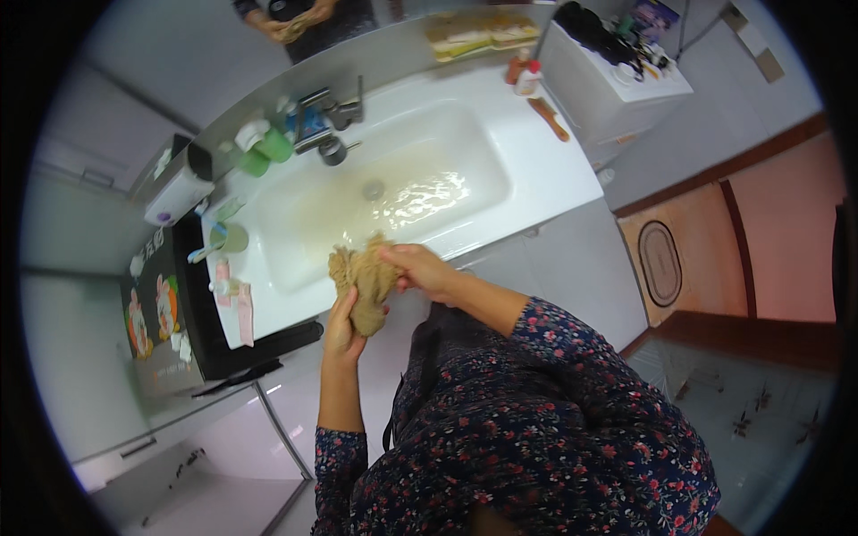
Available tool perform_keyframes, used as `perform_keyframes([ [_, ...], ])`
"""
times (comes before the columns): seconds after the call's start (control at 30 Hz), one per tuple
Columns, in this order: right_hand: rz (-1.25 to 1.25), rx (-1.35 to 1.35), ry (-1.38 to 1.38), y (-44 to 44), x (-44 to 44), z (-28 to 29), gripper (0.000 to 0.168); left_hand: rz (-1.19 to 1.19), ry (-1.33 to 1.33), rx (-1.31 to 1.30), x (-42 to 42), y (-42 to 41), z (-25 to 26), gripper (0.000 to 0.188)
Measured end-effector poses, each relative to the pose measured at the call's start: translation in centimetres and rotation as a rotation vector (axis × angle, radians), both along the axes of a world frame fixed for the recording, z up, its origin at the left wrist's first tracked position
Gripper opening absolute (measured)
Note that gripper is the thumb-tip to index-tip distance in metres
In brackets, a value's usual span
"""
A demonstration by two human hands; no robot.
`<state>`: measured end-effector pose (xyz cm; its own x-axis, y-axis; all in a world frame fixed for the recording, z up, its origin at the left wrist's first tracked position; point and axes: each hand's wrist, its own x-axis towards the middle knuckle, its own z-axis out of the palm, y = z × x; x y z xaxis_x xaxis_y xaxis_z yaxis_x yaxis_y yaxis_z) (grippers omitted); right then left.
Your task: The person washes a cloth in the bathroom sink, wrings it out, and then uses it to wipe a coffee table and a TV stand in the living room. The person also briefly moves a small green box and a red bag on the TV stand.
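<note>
A wet, tan-brown cloth [370, 285] is bunched between my two hands, over the near edge of a white washbasin [496, 127]. My left hand [344, 328] grips its lower left side, thumb laid along the folds. On the other side, my right hand [421, 269] pinches the upper part of the cloth, with some fingers hidden beneath it. Cloudy, yellowish water [415, 181] lies in the basin, and the drain [373, 190] shows through it. The grey faucet [333, 149] stands at the basin's far side.
Left on the counter are a green cup [229, 237] with toothbrushes and a pink tube [246, 315]. Green containers [273, 144] stand beside the faucet. A wooden comb [548, 119] and a red-capped bottle [528, 78] lie towards the right end, near a white cabinet [623, 87].
</note>
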<state>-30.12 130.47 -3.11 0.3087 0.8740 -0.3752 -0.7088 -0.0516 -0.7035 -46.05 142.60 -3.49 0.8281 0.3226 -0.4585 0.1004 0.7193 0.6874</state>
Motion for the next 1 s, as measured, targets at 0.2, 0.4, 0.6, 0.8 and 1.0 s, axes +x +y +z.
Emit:
perform_keyframes([
  [0.2, -0.144, 0.072, 0.182, -4.5, 2.3, -0.6, 0.025, 0.173, -0.134, -0.136, 2.4, -2.9, 0.3, 0.047],
  [0.4, -0.214, 0.055, 0.119, -8.8, 5.1, 0.2, 0.025, 0.145, -0.121, -0.024, 5.1, -5.6, 1.5, 0.045],
  [0.6, -0.39, -0.116, 0.113, -15.5, 8.8, -0.2, 0.033, 0.08, -0.105, -0.368, 8.9, -10.0, 1.0, 0.045],
  [0.8, -0.311, -0.061, 0.303, -18.6, 10.4, 0.0, 0.039, -0.121, -0.124, -0.064, 10.6, -14.8, 1.6, 0.047],
  [1.0, -0.23, -0.14, 0.035, -19.0, 11.1, -1.3, 0.05, 0.07, -0.086, -0.155, 11.6, -15.4, 2.9, 0.038],
])
